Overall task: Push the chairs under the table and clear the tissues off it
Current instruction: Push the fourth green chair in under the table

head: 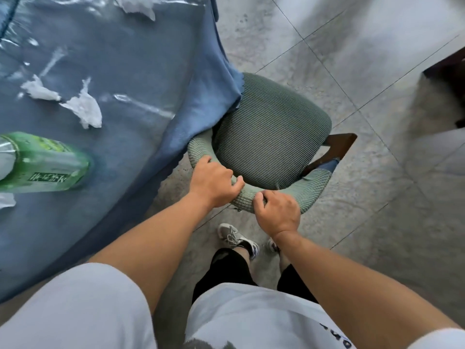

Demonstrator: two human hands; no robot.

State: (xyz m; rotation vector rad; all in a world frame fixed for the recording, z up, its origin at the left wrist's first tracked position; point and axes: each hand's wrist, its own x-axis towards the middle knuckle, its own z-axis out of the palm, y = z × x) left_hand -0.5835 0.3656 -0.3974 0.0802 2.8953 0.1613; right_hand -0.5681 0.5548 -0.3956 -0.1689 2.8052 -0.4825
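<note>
A chair (271, 137) with a green ribbed cover stands at the table's edge, its seat partly under the hanging blue tablecloth. My left hand (214, 182) grips the left part of its curved backrest. My right hand (276, 212) grips the backrest just to the right of it. The table (130, 66), covered in blue cloth and clear plastic, fills the upper left. Crumpled white tissues lie on it: one (40, 91), another (84, 109) beside it, and a third (141, 6) at the top edge.
A green plastic bottle (42, 162) stands on the table near its left edge, with a white scrap (6, 199) below it. Dark wooden furniture (450, 79) shows at the right edge. Grey floor tiles spread to the right. My feet stand behind the chair.
</note>
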